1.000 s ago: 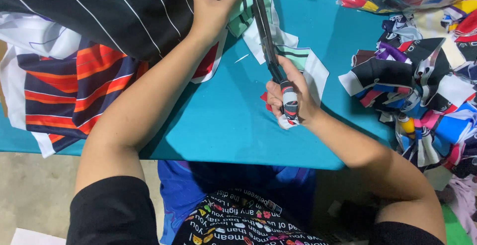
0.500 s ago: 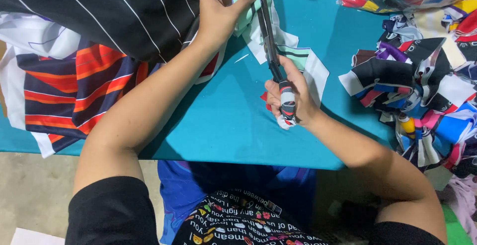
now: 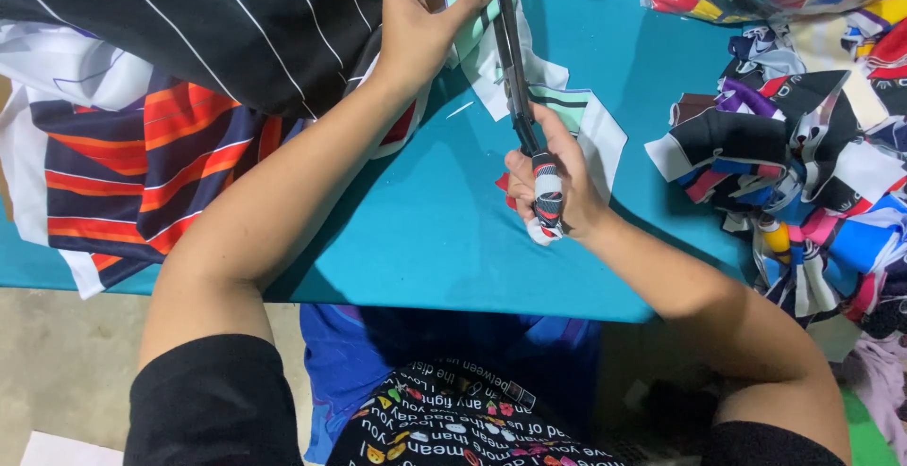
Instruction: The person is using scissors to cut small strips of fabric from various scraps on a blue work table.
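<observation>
Teal table (image 3: 416, 239), strewn with printed fabric.
Scissors (image 3: 515, 79) are gripped closed-fisted by the right hand (image 3: 548, 178) near the middle; a green strip (image 3: 465, 3) is pinched by the left hand (image 3: 420, 27) at the far edge, against the blades.

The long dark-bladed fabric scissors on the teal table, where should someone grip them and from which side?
Probably by the cloth-wrapped handles at the near end of the long dark-bladed scissors, coming from the near table edge. The blades point away, toward the pale green fabric strip pinched by the left hand. The right hand grips exactly there.
</observation>
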